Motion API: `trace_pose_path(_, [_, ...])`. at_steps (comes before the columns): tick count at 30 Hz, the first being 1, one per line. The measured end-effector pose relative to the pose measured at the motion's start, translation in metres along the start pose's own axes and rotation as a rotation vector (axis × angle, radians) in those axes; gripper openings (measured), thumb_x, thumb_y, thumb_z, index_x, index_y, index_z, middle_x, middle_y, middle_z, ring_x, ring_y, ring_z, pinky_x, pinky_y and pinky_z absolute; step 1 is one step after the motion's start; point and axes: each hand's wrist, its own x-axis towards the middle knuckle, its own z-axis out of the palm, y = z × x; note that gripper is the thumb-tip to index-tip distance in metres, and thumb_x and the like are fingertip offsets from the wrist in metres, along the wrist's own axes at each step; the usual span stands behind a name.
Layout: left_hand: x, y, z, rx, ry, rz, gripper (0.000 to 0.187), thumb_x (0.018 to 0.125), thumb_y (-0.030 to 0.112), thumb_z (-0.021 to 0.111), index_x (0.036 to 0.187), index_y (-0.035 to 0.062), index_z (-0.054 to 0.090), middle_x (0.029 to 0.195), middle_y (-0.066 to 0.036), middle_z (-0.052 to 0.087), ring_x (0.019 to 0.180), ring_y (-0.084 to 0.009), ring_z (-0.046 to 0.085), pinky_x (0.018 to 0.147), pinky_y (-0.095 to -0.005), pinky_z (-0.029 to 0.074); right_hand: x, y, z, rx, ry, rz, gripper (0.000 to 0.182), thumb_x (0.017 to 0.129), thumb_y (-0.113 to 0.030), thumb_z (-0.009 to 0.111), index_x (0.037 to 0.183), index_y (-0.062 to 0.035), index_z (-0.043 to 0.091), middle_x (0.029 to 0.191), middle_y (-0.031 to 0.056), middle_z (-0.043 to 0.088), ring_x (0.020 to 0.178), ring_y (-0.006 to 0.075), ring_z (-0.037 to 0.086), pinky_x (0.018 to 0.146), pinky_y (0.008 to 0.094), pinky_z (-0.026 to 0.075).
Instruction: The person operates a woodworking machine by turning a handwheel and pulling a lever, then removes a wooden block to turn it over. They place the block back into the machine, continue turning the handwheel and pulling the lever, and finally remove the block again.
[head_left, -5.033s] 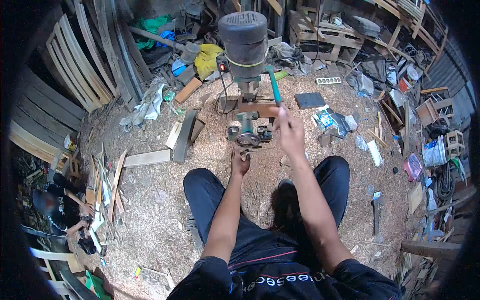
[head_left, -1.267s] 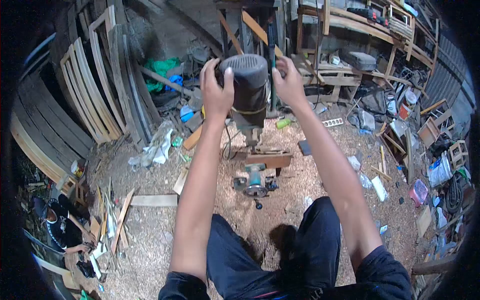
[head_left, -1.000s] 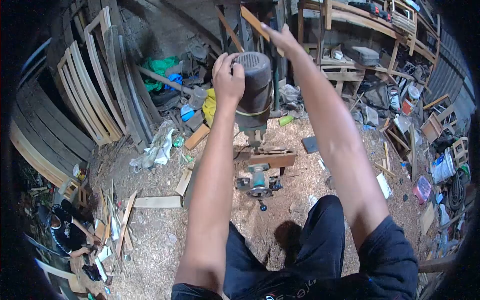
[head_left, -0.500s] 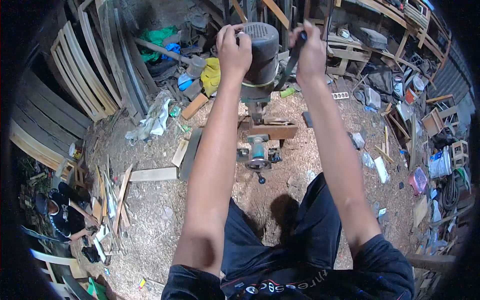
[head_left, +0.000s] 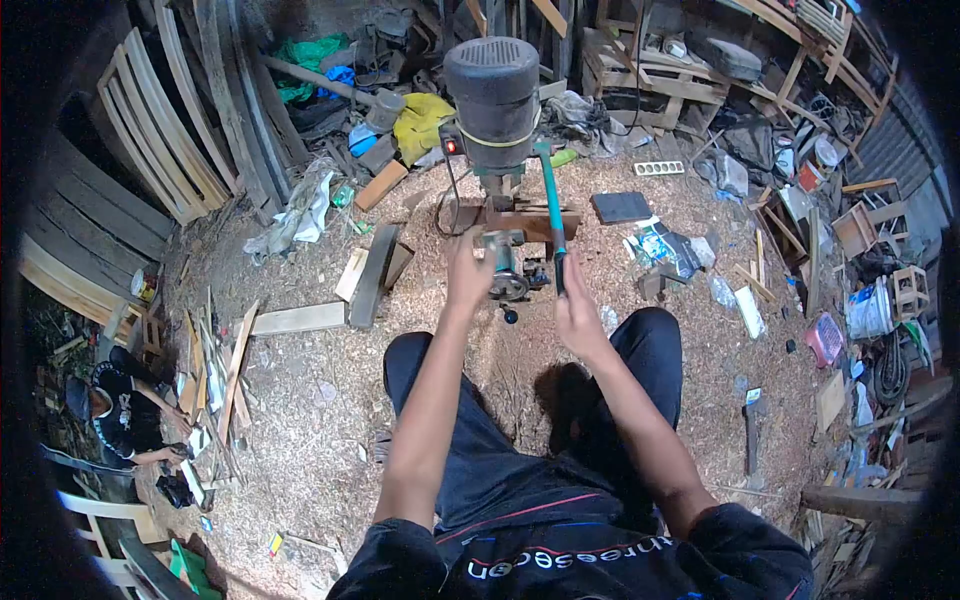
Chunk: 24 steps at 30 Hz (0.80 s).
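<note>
A bench drill-type machine with a black motor housing (head_left: pixel 492 95) stands upright in front of me. My right hand (head_left: pixel 577 310) is closed around the black grip of its long green lever (head_left: pixel 553 190), which points down toward me. My left hand (head_left: pixel 470 272) is at the left side of the machine's green vise (head_left: pixel 503 256), its fingers blurred and partly hidden. A brown wood piece (head_left: pixel 540 225) lies across the machine just behind the vise. Below the vise are a round handwheel (head_left: pixel 510 288) and a black ball knob (head_left: pixel 511 316).
A red-lit switch (head_left: pixel 451 146) sits beside the motor. Wood offcuts (head_left: pixel 300 318) lie on the shavings-covered floor to the left, and a dark block (head_left: pixel 620 207) to the right. Another person (head_left: pixel 125 410) sits at far left. Curved slats (head_left: pixel 165 130) lean behind.
My left hand has come down from the motor top to the vise. My right hand has pulled the lever from its raised position down toward me.
</note>
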Motion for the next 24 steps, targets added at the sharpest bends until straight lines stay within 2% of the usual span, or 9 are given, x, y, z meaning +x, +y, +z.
trace_pose_path(1, [-0.008, -0.017, 0.009, 0.035, -0.039, 0.047, 0.036, 0.087, 0.015, 0.062, 0.120, -0.0020, 0.061, 0.118, -0.026, 0.063, 0.112, -0.0401, 0.060, 0.097, -0.0448, 0.046, 0.005, -0.001, 0.002, -0.094, -0.041, 0.042, 0.065, 0.091, -0.009, 0.050, 0.147, 0.0134, 0.025, 0.153, 0.0372, 0.021, 0.147, 0.0408, 0.022, 0.119, 0.0476, 0.023])
trace_pose_path(2, [-0.014, -0.017, 0.014, 0.025, -0.046, 0.011, 0.036, 0.087, 0.014, 0.062, 0.119, -0.0025, 0.061, 0.116, -0.027, 0.063, 0.111, -0.0399, 0.060, 0.096, -0.0445, 0.047, 0.017, -0.020, 0.006, -0.285, 0.012, 0.086, 0.054, 0.090, -0.009, 0.053, 0.135, 0.0157, 0.040, 0.137, 0.0415, 0.040, 0.135, 0.0450, 0.041, 0.111, 0.0457, 0.036])
trace_pose_path(5, [-0.051, -0.032, 0.026, 0.009, -0.157, -0.138, 0.037, 0.085, 0.015, 0.065, 0.118, -0.0018, 0.061, 0.115, -0.026, 0.063, 0.112, -0.0394, 0.060, 0.096, -0.0436, 0.047, 0.071, -0.053, -0.001, -0.343, -0.133, 0.617, 0.039, 0.088, -0.017, 0.063, 0.113, 0.0119, 0.055, 0.109, 0.0355, 0.061, 0.106, 0.0482, 0.060, 0.092, 0.0497, 0.050])
trace_pose_path(8, [-0.053, -0.045, 0.030, 0.025, -0.248, -0.232, 0.041, 0.085, 0.019, 0.067, 0.122, 0.0013, 0.061, 0.120, -0.022, 0.061, 0.115, -0.0389, 0.057, 0.100, -0.0430, 0.045, 0.063, -0.025, 0.009, -0.266, 0.136, 0.521, 0.031, 0.088, -0.024, 0.067, 0.094, 0.0056, 0.058, 0.083, 0.0261, 0.066, 0.082, 0.0472, 0.065, 0.076, 0.0517, 0.051])
trace_pose_path(14, [-0.055, -0.067, 0.043, 0.005, -0.247, -0.308, 0.038, 0.086, 0.018, 0.065, 0.118, -0.0001, 0.061, 0.120, -0.023, 0.061, 0.114, -0.0384, 0.058, 0.099, -0.0428, 0.046, 0.046, -0.029, 0.006, -0.130, 0.148, 0.545, 0.031, 0.090, -0.023, 0.064, 0.099, 0.0060, 0.059, 0.087, 0.0308, 0.065, 0.085, 0.0489, 0.064, 0.074, 0.0541, 0.049])
trace_pose_path(16, [-0.060, -0.088, 0.055, -0.065, -0.278, -0.299, 0.034, 0.087, 0.017, 0.063, 0.116, -0.0003, 0.061, 0.120, -0.024, 0.060, 0.115, -0.0389, 0.056, 0.100, -0.0434, 0.044, 0.008, 0.020, 0.039, -0.121, 0.170, 0.538, 0.033, 0.093, -0.026, 0.060, 0.103, 0.0047, 0.057, 0.086, 0.0305, 0.064, 0.084, 0.0496, 0.063, 0.074, 0.0550, 0.048])
trace_pose_path(17, [-0.066, -0.117, 0.068, -0.040, -0.323, -0.165, 0.046, 0.088, 0.019, 0.060, 0.131, 0.0013, 0.054, 0.133, -0.027, 0.053, 0.124, -0.0407, 0.051, 0.105, -0.0433, 0.041, 0.000, 0.042, 0.058, -0.110, 0.194, 0.519, 0.033, 0.095, -0.028, 0.059, 0.104, 0.0041, 0.056, 0.086, 0.0304, 0.064, 0.083, 0.0499, 0.063, 0.074, 0.0555, 0.047])
trace_pose_path(20, [-0.070, -0.086, 0.067, 0.015, -0.430, -0.264, 0.074, 0.093, 0.024, 0.057, 0.154, 0.0031, 0.020, 0.156, -0.028, 0.024, 0.143, -0.0428, 0.028, 0.117, -0.0455, 0.028, -0.015, 0.062, 0.081, -0.087, 0.255, 0.514, 0.034, 0.097, -0.029, 0.055, 0.111, 0.0015, 0.054, 0.088, 0.0305, 0.064, 0.084, 0.0503, 0.061, 0.074, 0.0560, 0.046])
trace_pose_path(24, [-0.078, -0.078, 0.076, 0.055, -0.372, -0.213, 0.074, 0.097, 0.021, 0.054, 0.154, -0.0017, 0.012, 0.158, -0.030, 0.016, 0.147, -0.0446, 0.014, 0.120, -0.0434, 0.018, -0.025, 0.108, 0.106, -0.057, 0.281, 0.508, 0.034, 0.098, -0.030, 0.054, 0.113, -0.0002, 0.054, 0.089, 0.0312, 0.063, 0.084, 0.0505, 0.061, 0.073, 0.0563, 0.046])
